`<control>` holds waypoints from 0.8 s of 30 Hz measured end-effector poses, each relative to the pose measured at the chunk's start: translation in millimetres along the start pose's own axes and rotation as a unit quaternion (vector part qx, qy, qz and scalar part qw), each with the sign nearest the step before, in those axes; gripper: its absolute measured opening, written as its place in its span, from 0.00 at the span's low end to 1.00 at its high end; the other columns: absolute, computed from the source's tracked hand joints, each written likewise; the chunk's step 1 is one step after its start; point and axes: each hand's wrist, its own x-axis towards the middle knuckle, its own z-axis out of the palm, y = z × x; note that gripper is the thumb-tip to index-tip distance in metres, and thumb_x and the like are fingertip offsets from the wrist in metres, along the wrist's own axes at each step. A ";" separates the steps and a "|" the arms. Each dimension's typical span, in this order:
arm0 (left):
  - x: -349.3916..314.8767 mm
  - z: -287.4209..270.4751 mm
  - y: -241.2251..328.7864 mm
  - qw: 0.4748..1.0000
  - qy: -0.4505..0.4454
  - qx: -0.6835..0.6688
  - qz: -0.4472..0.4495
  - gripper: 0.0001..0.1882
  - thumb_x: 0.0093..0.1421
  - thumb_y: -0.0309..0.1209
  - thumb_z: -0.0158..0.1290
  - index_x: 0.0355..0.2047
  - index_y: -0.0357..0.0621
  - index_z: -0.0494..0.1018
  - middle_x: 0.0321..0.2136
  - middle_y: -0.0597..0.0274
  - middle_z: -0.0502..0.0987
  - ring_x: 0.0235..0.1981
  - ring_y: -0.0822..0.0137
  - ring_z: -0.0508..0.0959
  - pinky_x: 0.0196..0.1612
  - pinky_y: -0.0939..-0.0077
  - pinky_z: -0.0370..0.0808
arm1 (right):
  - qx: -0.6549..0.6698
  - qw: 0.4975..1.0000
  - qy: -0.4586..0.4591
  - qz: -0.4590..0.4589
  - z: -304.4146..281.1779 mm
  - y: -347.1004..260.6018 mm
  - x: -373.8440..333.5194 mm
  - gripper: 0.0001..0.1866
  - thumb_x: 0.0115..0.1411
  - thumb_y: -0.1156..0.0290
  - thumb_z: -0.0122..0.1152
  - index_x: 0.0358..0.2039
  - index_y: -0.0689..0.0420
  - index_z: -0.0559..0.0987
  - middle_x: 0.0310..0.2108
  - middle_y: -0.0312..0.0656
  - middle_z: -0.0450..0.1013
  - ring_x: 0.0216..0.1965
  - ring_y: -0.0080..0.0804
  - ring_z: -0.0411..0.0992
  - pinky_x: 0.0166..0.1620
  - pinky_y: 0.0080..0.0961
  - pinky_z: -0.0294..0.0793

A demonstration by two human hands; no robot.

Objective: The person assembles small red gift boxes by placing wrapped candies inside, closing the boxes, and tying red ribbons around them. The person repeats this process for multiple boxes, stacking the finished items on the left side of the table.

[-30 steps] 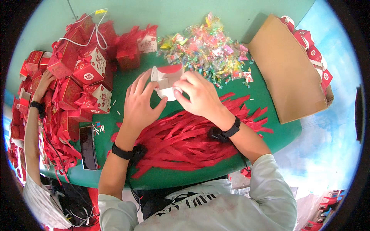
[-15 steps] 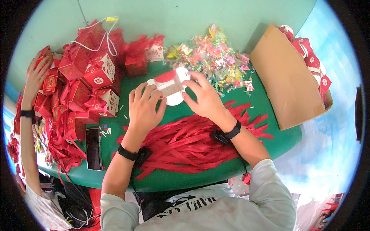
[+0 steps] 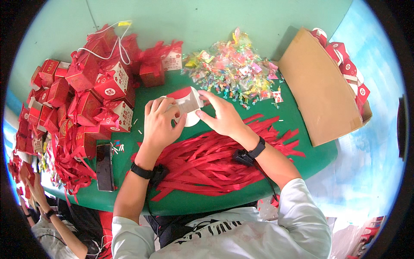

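Note:
A small red and white paper gift box [image 3: 188,103], open at the top with its pale inside showing and a round white flap at its near side, is between my hands above the green table. My left hand [image 3: 161,121] grips its left side with bent fingers. On the other side, my right hand [image 3: 222,115] pinches the right edge between thumb and fingers. A thick bundle of red ribbons [image 3: 202,166] lies on the table under my wrists. Beyond the box is a heap of wrapped candies [image 3: 237,67].
Tied red gift boxes [image 3: 86,108] are piled at the left, with a white cable [image 3: 120,45] across them. A phone [image 3: 105,167] lies near the left edge. At the right leans a cardboard carton [image 3: 319,90] of red-and-white boxes. A co-worker's hand [image 3: 36,192] is at lower left.
The paper box has tipped and shifted slightly left and nearer, its sides now standing up. My right hand followed it. The co-worker's hand left the pile and moved down to the lower left.

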 end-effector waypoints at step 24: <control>2.5 -7.9 -10.6 0.996 -0.061 -0.024 -0.055 0.52 0.54 0.47 0.71 0.77 0.48 0.63 0.75 0.49 0.63 0.66 0.42 0.73 0.67 0.47 0.72 | 0.032 0.998 -0.040 -0.026 3.0 -2.3 -3.8 0.25 0.64 0.62 0.73 0.59 0.56 0.79 0.45 0.48 0.78 0.46 0.50 0.78 0.51 0.43 0.78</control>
